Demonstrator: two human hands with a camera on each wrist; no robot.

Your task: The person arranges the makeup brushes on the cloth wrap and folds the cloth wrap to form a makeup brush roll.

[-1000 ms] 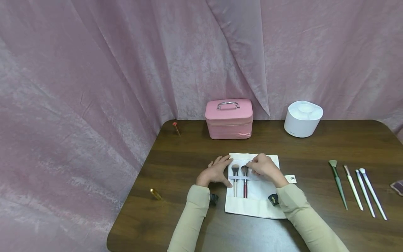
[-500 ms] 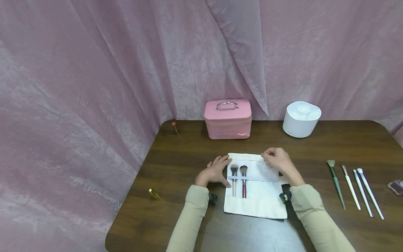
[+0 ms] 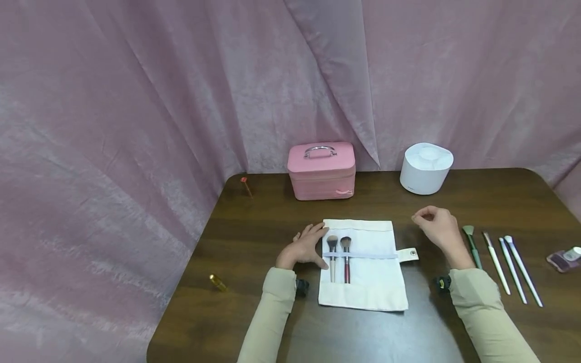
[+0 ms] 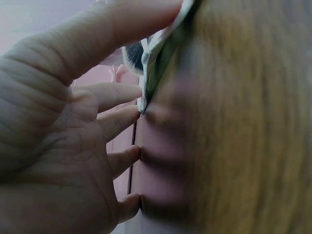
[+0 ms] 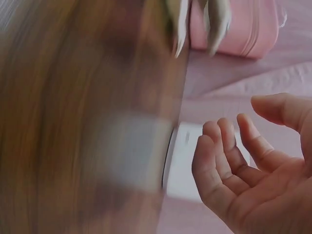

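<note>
A white fabric brush roll (image 3: 367, 290) lies unfolded on the table, its snap strap (image 3: 407, 254) sticking out to the right. Two makeup brushes are tucked under its elastic band: one with a pale handle (image 3: 333, 269), one with a dark red handle (image 3: 347, 269). With fingers spread, my left hand (image 3: 305, 248) rests on the roll's left edge; in the left wrist view the thumb lies over that edge. My right hand (image 3: 439, 229) is in the air between the roll and a green makeup brush (image 3: 474, 247). Its fingers are loosely bent around nothing, as the right wrist view shows.
Right of the green brush lie several white-handled brushes (image 3: 497, 262) and a small purple item (image 3: 563, 261). At the back stand a pink case (image 3: 321, 174) and a white round container (image 3: 425, 171). Two small tubes, one gold (image 3: 218, 282) and one red-topped (image 3: 246, 186), lie left.
My right hand has left the dark-red-handled brush and moved right, off the roll toward the loose brushes. The left hand stays on the roll's left edge.
</note>
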